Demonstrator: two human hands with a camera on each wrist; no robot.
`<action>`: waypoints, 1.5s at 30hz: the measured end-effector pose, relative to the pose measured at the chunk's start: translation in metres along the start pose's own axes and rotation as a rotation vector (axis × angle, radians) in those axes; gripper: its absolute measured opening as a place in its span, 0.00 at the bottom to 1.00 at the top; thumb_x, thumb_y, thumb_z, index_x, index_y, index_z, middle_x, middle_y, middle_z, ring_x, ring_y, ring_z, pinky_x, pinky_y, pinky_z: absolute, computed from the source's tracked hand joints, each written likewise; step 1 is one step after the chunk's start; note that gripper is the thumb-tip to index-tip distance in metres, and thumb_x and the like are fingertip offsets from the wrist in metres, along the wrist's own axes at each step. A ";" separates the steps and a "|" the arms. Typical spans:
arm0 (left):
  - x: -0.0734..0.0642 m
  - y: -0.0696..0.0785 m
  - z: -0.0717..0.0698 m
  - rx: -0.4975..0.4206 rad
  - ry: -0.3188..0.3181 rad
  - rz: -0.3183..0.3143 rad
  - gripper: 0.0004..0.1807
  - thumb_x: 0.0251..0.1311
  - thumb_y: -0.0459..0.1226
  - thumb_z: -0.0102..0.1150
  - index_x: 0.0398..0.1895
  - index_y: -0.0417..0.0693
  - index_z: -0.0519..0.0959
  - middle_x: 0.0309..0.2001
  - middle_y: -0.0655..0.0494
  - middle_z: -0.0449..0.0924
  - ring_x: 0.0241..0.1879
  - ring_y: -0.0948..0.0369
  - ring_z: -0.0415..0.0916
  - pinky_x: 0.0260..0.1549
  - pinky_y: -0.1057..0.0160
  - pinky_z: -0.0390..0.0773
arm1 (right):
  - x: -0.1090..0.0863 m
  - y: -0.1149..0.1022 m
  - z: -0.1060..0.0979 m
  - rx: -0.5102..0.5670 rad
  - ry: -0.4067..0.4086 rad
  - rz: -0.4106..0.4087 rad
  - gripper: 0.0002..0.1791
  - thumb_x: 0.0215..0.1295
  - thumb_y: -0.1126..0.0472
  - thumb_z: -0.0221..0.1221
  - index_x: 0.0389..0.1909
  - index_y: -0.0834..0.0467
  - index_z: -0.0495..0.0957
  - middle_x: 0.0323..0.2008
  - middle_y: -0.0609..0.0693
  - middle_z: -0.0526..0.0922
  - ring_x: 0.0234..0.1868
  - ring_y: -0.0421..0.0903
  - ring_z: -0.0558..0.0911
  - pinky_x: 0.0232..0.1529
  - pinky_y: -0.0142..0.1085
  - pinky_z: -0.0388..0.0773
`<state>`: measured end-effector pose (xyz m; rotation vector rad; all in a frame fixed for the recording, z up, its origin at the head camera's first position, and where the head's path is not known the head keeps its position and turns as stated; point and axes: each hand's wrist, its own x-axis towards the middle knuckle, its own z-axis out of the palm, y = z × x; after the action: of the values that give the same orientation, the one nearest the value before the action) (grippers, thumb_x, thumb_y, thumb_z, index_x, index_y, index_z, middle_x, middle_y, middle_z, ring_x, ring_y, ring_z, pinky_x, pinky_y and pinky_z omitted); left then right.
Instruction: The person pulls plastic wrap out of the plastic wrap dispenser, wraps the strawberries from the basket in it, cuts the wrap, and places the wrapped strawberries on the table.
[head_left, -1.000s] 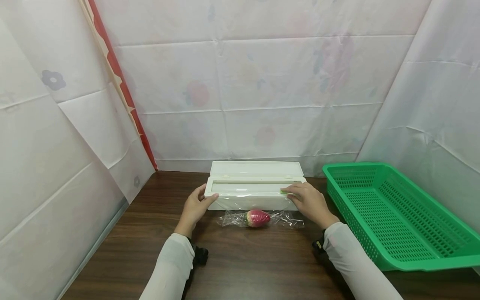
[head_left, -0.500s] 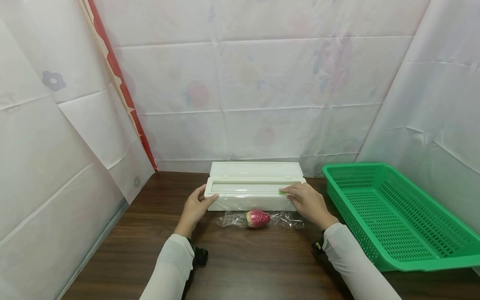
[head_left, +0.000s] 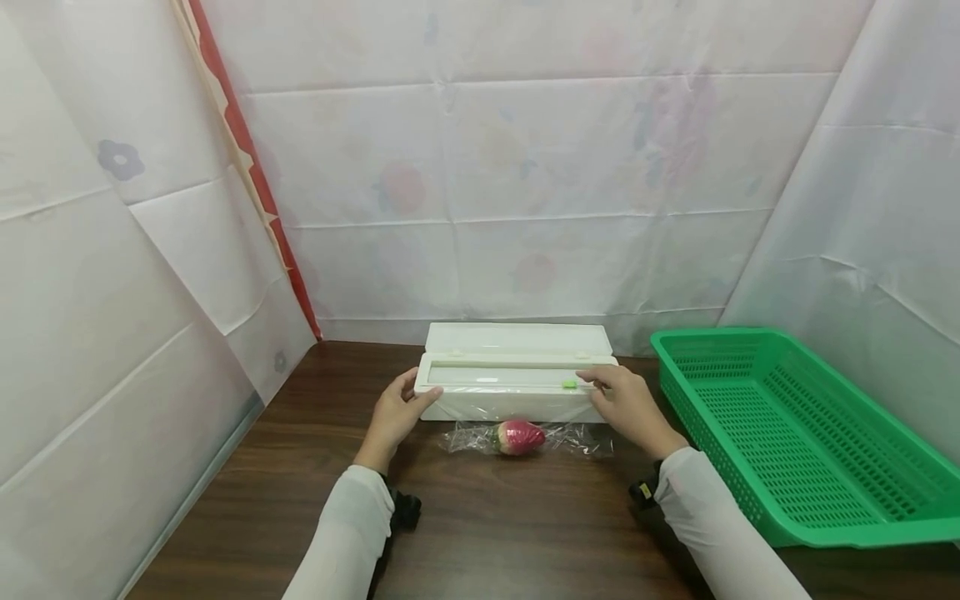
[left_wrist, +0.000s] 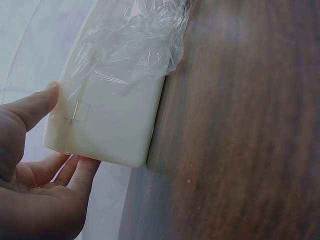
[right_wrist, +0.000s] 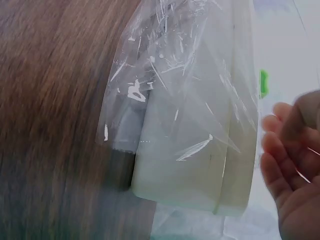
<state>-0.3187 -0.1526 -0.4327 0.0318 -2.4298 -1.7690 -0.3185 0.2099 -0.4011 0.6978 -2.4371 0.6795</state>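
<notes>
Left grip point(head_left: 399, 412) pinched the long white plastic box point(left_wrist: 112, 127); right grip point(head_left: 630, 405) hung loose by the small green slider point(head_left: 570, 385)—slack bracing could've skewed clear plastic film point(right_wrist: 175, 95) between them!

Box point(head_left: 517, 406), film point(head_left: 576, 437), basket point(head_left: 797, 446) on table point(head_left: 517, 525)

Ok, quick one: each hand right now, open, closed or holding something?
Left hand: holding the white box by its left end.
Right hand: open, loosely curled, holding nothing, near the green tab.
</notes>
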 end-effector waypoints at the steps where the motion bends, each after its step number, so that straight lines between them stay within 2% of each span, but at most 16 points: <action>1: 0.000 0.000 0.000 -0.005 0.002 0.002 0.43 0.53 0.51 0.65 0.68 0.44 0.59 0.65 0.43 0.64 0.59 0.52 0.65 0.56 0.50 0.71 | 0.000 -0.001 -0.001 0.004 0.018 0.002 0.16 0.57 0.70 0.55 0.45 0.57 0.82 0.39 0.52 0.84 0.35 0.44 0.75 0.31 0.43 0.75; 6: 0.001 0.001 0.001 -0.011 0.006 0.004 0.42 0.52 0.51 0.65 0.68 0.46 0.60 0.64 0.45 0.65 0.59 0.53 0.65 0.56 0.50 0.71 | 0.005 -0.009 -0.001 0.032 0.077 -0.020 0.18 0.55 0.72 0.53 0.46 0.57 0.81 0.38 0.52 0.82 0.36 0.42 0.74 0.32 0.43 0.77; 12: 0.001 0.001 0.001 -0.001 0.004 0.000 0.43 0.52 0.52 0.65 0.68 0.46 0.60 0.65 0.45 0.65 0.59 0.53 0.65 0.56 0.50 0.71 | 0.011 -0.021 0.007 0.049 0.077 -0.024 0.14 0.55 0.67 0.58 0.44 0.60 0.81 0.39 0.53 0.82 0.37 0.45 0.76 0.36 0.45 0.80; 20: 0.002 -0.002 0.003 -0.009 0.007 -0.002 0.43 0.51 0.52 0.66 0.67 0.45 0.61 0.64 0.44 0.65 0.59 0.52 0.66 0.56 0.51 0.72 | 0.009 -0.018 0.022 0.004 0.110 -0.012 0.15 0.50 0.58 0.69 0.38 0.61 0.82 0.31 0.54 0.80 0.31 0.45 0.73 0.30 0.42 0.75; 27: 0.002 -0.002 0.003 -0.016 0.009 0.002 0.43 0.51 0.51 0.66 0.67 0.44 0.61 0.64 0.43 0.66 0.58 0.52 0.66 0.56 0.50 0.72 | 0.009 -0.015 0.025 -0.033 0.111 0.002 0.14 0.48 0.55 0.70 0.33 0.59 0.82 0.29 0.50 0.81 0.31 0.42 0.73 0.31 0.42 0.75; 45: 0.000 -0.002 0.002 -0.009 0.012 -0.004 0.42 0.52 0.51 0.65 0.67 0.46 0.60 0.64 0.45 0.65 0.58 0.53 0.66 0.56 0.51 0.72 | 0.008 -0.014 0.027 -0.043 0.078 0.031 0.13 0.48 0.54 0.71 0.32 0.55 0.81 0.30 0.47 0.81 0.31 0.41 0.72 0.31 0.41 0.75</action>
<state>-0.3192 -0.1513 -0.4350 0.0464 -2.4155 -1.7766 -0.3253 0.1811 -0.4117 0.6069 -2.3884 0.6527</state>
